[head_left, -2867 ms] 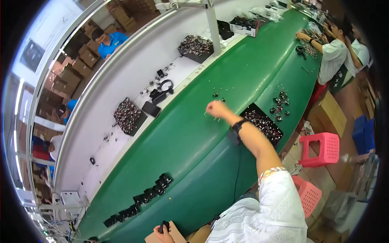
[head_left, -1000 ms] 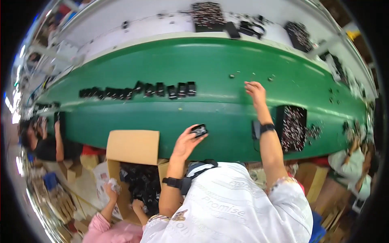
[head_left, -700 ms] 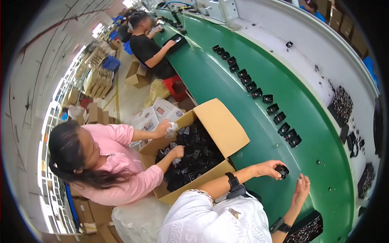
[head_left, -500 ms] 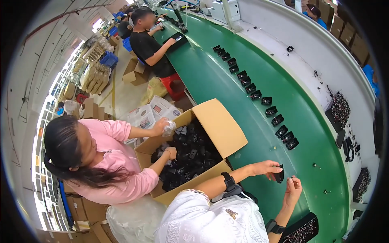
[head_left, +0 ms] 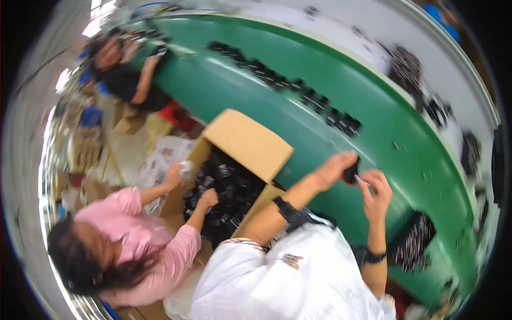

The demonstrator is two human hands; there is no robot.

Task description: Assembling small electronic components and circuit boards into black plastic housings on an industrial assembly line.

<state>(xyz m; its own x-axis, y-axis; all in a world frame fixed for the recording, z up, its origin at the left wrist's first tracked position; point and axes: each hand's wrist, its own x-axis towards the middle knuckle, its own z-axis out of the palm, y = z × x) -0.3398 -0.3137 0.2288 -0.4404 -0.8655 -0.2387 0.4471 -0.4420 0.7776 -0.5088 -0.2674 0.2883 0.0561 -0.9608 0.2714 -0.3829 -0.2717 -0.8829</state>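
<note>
A small black plastic housing (head_left: 351, 173) is gripped by my left hand (head_left: 335, 169) above the green bench. Close beside it, the thumb and forefinger of my right hand (head_left: 376, 191) are pinched together at the housing's edge. A tiny pale piece seems to show at those fingertips, but blur hides what it is. Farther along the bench, a row of similar black housings (head_left: 277, 79) runs toward the far left. By my right forearm lies a black tray (head_left: 401, 234) holding many small dark and pale parts.
On my left stands an open cardboard box (head_left: 249, 140) full of black housings; a person in a pink top (head_left: 160, 242) reaches into it. Another person in black (head_left: 125, 82) sits farther along the green bench (head_left: 234, 96). Heaped small parts (head_left: 406, 66) sit on the white ledge.
The whole view has swung and blurred, shifting the bench and people leftward. My right hand has come nearer the housing, its fingertips now at the edge. My left hand keeps its hold.
</note>
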